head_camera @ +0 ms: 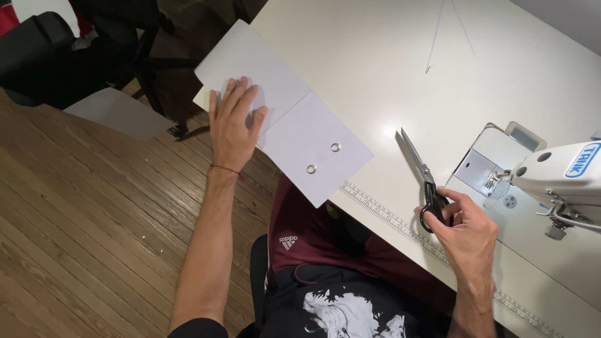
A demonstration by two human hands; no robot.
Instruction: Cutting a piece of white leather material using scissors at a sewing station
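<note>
My left hand (233, 125) lies flat, fingers spread, on a white folded sheet of card (294, 119) that overhangs the table's left edge. Two small metal eyelets (323, 158) sit near the sheet's lower corner. My right hand (463, 228) grips the black handles of a pair of scissors (421, 175), whose steel blades rest on the white table (375, 75) and point away from me.
A white sewing machine (551, 178) with its needle plate (482, 172) stands at the right. A ruler strip (388, 216) runs along the table's near edge. Thin threads (435, 37) lie at the far side. Black chairs (56, 56) and a wooden floor (87, 206) are to the left.
</note>
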